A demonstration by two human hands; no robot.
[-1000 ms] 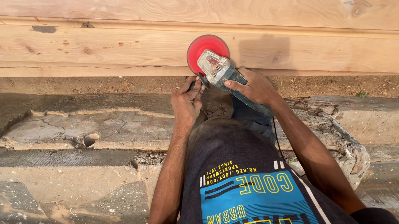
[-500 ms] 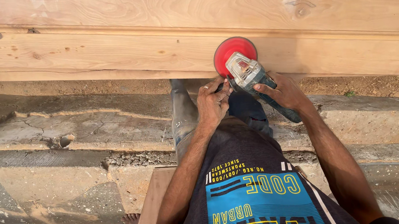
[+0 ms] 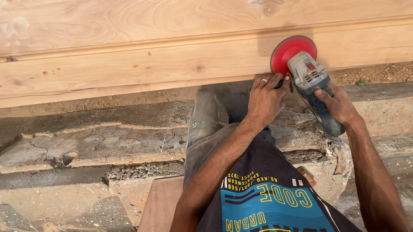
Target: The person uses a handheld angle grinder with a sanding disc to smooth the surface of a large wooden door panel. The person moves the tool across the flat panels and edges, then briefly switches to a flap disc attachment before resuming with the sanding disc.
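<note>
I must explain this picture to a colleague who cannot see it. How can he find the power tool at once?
Find the long pale wooden beam across the top. At its lower edge, toward the right, both hands hold an angle grinder. Its round red disc against the wood is the only red thing there.

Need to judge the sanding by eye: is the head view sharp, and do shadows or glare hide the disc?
Head view: sharp, no motion blur; warm, even daylight, no glare. The grinder and its red disc throw a soft shadow on the plank just above and beside the disc; the disc itself shows clearly. Left hand and right hand are well lit.
</note>
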